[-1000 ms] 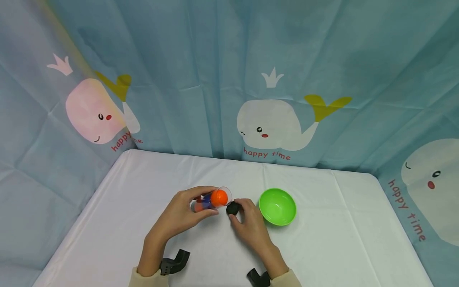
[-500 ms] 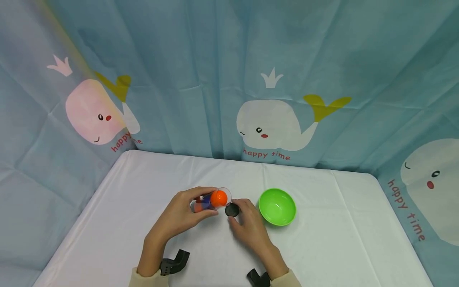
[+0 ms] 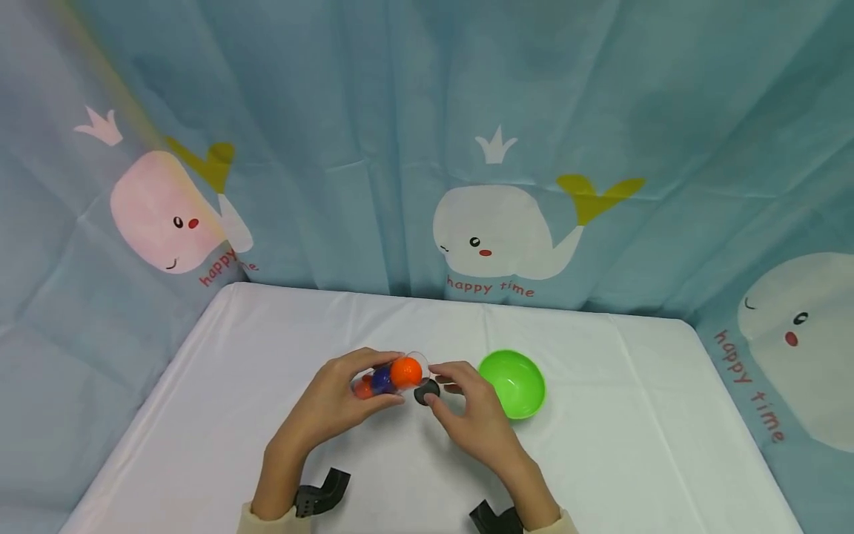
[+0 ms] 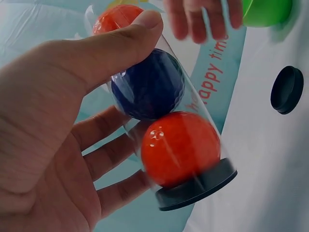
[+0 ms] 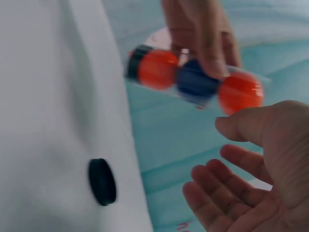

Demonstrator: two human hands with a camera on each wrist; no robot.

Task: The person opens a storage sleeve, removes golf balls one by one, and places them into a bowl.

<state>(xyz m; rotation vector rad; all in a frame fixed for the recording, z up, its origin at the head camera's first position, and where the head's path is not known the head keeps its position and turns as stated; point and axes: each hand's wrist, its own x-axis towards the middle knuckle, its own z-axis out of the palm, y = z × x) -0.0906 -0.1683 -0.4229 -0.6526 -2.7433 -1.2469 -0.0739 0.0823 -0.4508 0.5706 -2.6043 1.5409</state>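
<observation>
My left hand [image 3: 340,389] grips a clear tube [image 4: 190,102] by its sides, thumb on one wall and fingers behind. Inside it sit an orange ball [image 4: 181,150], a dimpled blue ball [image 4: 147,84] and another orange ball [image 4: 116,18] in a row. A black end cap [image 4: 198,191] closes one end. The other end, toward my right hand [image 3: 477,408], has no cap. That hand is spread, palm toward the tube, with nothing in its fingers. A loose black cap [image 5: 102,181] lies on the white table, just below the right fingertips in the head view.
A green bowl [image 3: 512,384] stands on the white tablecloth [image 3: 600,445] just beyond the right hand. Blue curtains [image 3: 373,148] with whale prints rise behind the table and at its sides. A black wrist mount [image 3: 323,493] sits on each forearm.
The right hand has let go of the loose black cap, and its fingers have spread and drawn slightly right. The left hand still holds the tube, and the head view has shifted a little.
</observation>
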